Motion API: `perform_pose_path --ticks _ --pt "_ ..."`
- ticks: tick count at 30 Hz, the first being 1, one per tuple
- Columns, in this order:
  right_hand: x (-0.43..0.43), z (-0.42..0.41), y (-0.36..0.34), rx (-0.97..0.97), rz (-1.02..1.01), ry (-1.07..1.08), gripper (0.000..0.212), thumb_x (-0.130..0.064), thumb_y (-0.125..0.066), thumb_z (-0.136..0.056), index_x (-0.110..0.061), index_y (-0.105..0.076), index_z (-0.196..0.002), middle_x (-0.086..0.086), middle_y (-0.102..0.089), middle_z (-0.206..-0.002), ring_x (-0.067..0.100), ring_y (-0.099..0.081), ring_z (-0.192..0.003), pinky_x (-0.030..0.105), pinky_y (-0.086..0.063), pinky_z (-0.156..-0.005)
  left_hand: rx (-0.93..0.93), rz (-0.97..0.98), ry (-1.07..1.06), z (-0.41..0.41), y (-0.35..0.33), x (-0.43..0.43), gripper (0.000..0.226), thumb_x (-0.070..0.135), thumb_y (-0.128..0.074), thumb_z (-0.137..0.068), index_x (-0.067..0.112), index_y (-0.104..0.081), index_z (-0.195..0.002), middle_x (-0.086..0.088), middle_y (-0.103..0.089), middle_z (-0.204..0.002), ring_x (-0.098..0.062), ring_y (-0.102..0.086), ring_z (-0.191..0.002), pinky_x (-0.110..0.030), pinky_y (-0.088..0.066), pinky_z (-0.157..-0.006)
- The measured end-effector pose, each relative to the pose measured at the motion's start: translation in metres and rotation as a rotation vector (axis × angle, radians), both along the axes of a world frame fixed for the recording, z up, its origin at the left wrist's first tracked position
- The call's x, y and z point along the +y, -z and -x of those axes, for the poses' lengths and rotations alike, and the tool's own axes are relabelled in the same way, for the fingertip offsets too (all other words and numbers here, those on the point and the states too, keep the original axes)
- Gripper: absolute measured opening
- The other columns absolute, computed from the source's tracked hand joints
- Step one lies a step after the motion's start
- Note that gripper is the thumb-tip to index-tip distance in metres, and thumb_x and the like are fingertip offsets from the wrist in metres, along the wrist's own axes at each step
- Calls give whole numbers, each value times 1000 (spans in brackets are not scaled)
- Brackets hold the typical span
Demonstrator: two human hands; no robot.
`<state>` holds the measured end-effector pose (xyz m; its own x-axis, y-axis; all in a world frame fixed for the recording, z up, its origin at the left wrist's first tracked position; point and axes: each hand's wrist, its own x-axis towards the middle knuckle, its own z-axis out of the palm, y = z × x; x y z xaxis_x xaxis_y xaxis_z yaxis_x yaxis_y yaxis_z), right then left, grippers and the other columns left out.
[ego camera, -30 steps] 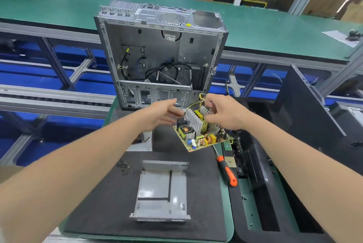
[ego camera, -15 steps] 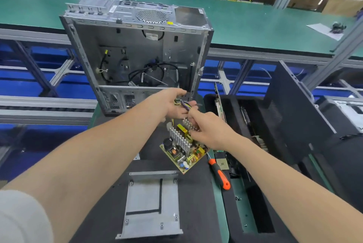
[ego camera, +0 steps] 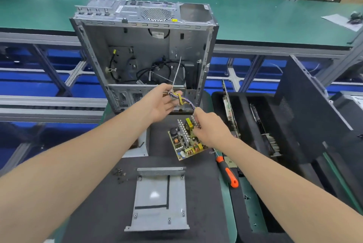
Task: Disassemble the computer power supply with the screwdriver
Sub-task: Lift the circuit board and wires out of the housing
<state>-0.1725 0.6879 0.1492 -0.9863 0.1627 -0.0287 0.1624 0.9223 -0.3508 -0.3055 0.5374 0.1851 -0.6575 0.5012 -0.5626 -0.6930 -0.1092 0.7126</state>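
The power supply circuit board [ego camera: 184,142], with silver heat sinks and yellow parts, hangs tilted above the black mat. My right hand [ego camera: 208,128] grips it at its upper right edge. A bundle of coloured wires [ego camera: 180,100] runs from the board up to my left hand [ego camera: 163,103], which pinches the bundle just in front of the open case. The power supply's grey metal cover [ego camera: 159,199] lies flat on the mat near me. The orange-and-black screwdriver [ego camera: 227,172] lies to the right of the board, untouched.
The open silver computer case [ego camera: 143,52] stands upright behind my hands. Several small screws [ego camera: 119,174] lie on the black mat [ego camera: 98,203] left of the cover. Black trays [ego camera: 253,164] with boards stand at the right, and a dark side panel [ego camera: 306,105] leans beyond them.
My left hand has moved from the board's heat sink to the wire bundle and lifted it. The board has tilted and dropped lower under my right hand.
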Motion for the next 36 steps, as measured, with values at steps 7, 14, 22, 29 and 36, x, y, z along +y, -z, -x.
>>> perform_pose_path --ticks 7,14,22,29,36 --pt "-29 23 26 -9 71 114 18 -9 -54 -90 -14 -40 -100 2 -48 -77 31 -51 -72 33 -29 -48 33 75 -28 2 14 -31 23 21 -72 -97 15 -64 -118 -10 -67 -134 -21 -73 -111 -32 -57 -87" --pt "-44 33 49 -35 116 194 18 -9 -55 -91 -12 -40 -100 4 -48 -79 33 -54 -73 31 -29 -47 -23 74 -54 2 32 -32 16 17 -67 -101 14 -64 -116 -11 -69 -134 -20 -71 -106 -31 -57 -79" --pt "-39 29 63 -67 155 286 20 -13 -57 -91 -13 -38 -100 6 -47 -81 35 -54 -74 34 -37 -53 -79 30 -22 0 44 -22 19 14 -63 -103 9 -64 -121 -12 -63 -138 -23 -70 -109 -34 -57 -86" --pt "-35 26 62 -70 234 300 24 -22 -65 -94 -13 -43 -100 10 -59 -88 35 -61 -78 41 -52 -65 -112 -2 -57 -4 45 -15 16 19 -60 -105 12 -64 -119 -11 -72 -128 -22 -70 -110 -35 -55 -91" --pt "-28 16 55 -92 344 279 29 -31 -73 -90 -17 -50 -100 7 -65 -94 28 -65 -82 39 -55 -72 -62 -45 -109 -7 49 -22 23 15 -54 -108 14 -58 -130 -4 -64 -138 -19 -69 -110 -36 -54 -90"
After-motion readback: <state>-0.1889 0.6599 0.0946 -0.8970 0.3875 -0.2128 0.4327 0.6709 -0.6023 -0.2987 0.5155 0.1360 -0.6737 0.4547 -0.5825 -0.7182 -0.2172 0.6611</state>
